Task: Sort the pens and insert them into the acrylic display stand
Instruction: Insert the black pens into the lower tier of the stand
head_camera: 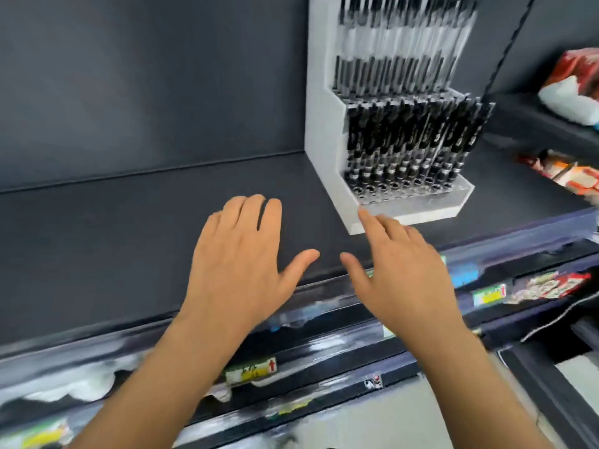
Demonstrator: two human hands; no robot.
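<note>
Pens point(408, 137) stand upright in the acrylic display stand point(327, 124), in stepped rows with the back row higher. The stand is at the right end of the dark shelf point(129, 228). Heavy motion blur, can't tell if any slot is free. No loose pens in view. Right hand point(402, 270) is flat, fingers spread, empty, fingertips just beside the stand's front-left corner. Left hand point(240, 254) is the same, over bare shelf. Likely squaring the stand: push at the base, not the pens.
</note>
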